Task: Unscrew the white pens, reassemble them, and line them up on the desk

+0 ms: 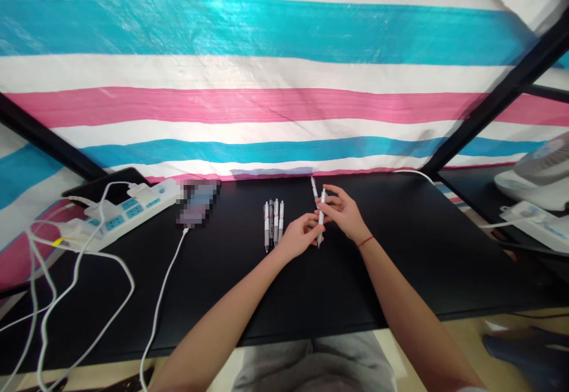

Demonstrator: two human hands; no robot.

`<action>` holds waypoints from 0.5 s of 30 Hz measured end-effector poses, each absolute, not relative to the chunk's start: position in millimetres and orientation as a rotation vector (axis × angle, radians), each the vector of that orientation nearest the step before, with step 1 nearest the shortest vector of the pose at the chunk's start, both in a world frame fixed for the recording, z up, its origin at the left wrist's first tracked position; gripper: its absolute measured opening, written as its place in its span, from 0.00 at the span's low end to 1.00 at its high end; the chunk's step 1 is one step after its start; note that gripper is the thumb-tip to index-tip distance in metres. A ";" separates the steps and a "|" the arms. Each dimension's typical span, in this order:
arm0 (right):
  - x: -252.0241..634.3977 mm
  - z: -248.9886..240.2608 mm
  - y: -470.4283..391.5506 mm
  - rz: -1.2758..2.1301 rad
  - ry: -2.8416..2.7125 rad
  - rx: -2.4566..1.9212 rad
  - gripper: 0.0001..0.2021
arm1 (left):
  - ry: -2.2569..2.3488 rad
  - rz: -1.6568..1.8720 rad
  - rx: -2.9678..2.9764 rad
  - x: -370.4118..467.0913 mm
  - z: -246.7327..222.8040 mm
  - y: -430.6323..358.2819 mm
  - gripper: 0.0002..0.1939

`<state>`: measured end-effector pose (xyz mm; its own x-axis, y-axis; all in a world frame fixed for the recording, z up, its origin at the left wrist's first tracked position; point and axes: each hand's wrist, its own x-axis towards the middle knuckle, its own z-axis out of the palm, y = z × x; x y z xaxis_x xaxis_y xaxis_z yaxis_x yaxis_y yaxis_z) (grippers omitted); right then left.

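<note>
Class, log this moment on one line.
left hand: on pen | right hand: on same pen | table: pens lying left

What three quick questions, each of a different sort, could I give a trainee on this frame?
1. Multiple choice: what are the left hand and the right hand both holding?
A) a white cable
B) a silver-and-white pen
C) a power strip

2. True or false: a red cord circles the wrist of the right hand.

3. Fill in the number: the side-by-side group of pens on the black table, to the left of both hands, has ____ pens in it.

Key: 1 B; 2 true; 3 four.
</note>
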<state>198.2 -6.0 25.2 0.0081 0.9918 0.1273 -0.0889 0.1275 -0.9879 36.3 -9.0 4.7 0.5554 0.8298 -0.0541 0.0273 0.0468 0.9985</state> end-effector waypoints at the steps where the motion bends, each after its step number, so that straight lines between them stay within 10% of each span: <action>1: 198.1 25.4 -6.2 1.156 -1.202 -1.056 0.27 | 0.796 0.721 1.405 36.3 4.8 -9.1 0.16; 15: 197.3 25.3 -6.0 1.145 -1.176 -1.056 0.27 | 0.790 0.726 1.422 37.1 -0.5 -8.3 0.16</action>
